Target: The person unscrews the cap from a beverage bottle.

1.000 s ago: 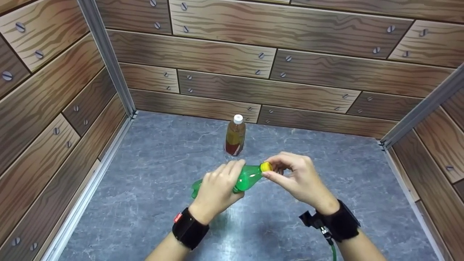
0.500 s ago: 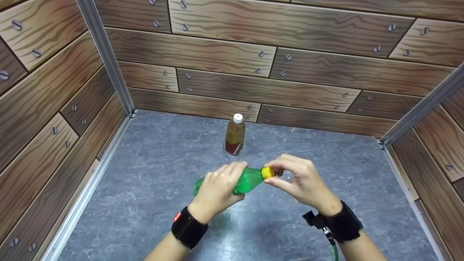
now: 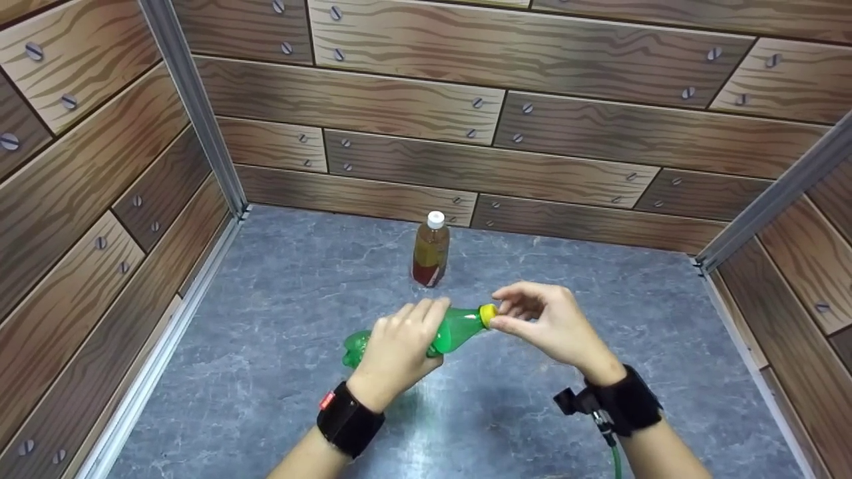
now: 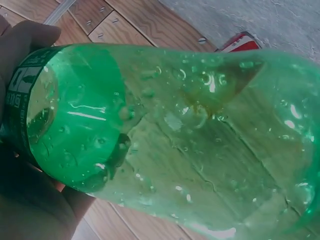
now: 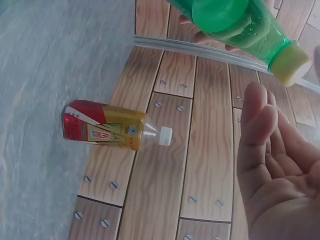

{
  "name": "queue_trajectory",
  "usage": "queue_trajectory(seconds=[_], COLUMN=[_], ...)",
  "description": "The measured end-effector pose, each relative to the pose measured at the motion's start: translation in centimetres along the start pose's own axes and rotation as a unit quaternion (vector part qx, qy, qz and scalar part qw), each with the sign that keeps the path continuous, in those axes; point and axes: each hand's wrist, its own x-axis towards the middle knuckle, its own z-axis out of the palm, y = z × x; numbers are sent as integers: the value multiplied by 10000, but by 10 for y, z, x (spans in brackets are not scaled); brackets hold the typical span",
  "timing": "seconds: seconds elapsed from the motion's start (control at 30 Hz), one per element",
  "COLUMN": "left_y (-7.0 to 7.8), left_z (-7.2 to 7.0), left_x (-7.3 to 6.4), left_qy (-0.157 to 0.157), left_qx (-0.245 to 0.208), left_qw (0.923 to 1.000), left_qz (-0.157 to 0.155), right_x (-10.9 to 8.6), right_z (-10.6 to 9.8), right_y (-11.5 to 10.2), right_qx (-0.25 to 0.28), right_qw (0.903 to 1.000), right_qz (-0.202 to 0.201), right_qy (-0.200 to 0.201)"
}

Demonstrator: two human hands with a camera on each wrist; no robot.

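Loosening from the yellow cap (image 3: 488, 315) it pinched half a second ago, the right hand (image 3: 556, 329) now has its fingers clear; whether its thumb touches, I cannot tell. The left hand (image 3: 401, 346) grips the green bottle (image 3: 460, 328) round the middle, translucent and beaded with drops, cap on, tilted above the grey table (image 3: 286, 279).

Over that grey counter (image 3: 266, 372), the person's left grip (image 3: 403, 342) holds a green bottle (image 3: 460, 330) aslant; the right grip (image 3: 552, 327) hangs loose just beside its yellow cap (image 3: 488, 315). A white-capped bottle (image 3: 431, 254) stands beyond.
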Motion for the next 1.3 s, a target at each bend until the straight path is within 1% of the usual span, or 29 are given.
queue_trajectory(seconds=[0.07,0.17,0.33,0.5,0.63,0.77,0.97,1.03,1.1,1.13,1.2,1.3], left_y=[1,2,3,3,1,0,0,-1,-2,-2,-3,-3], left_z=[1,3,3,1,1,2,3,4,6,6,7,9], left_x=[0,0,0,1,1,0,1,1,0,0,-1,-1], left_qy=[-27,-77,-163,-130,-60,-64,-31,-27,-53,-88,-180,-292], left_qx=[94,123,39,33,60,82,105,87,45,4,-77,-122], left_qw=[9999,9999,9998,9998,9998,9997,9991,9990,9991,9992,9993,9993], left_qz=[25,29,48,114,170,241,410,438,420,390,309,215], right_x=[0,-1,-3,-6,-6,-5,-3,-2,-1,0,0,0], right_z=[1,3,7,8,8,9,7,7,6,6,5,3], right_y=[0,-3,-7,-6,-3,7,23,26,28,28,29,27], right_qx=[45,-31,-227,-239,-289,-503,-729,-772,-806,-840,-874,-883], right_qw=[9998,9999,9994,9975,9925,9801,9500,9418,9406,9436,9560,9766], right_qz=[191,119,-272,-664,-1180,-1906,-3030,-3266,-3293,-3198,-2799,-1953], right_qy=[-49,-77,31,85,165,232,198,179,164,159,86,-152])
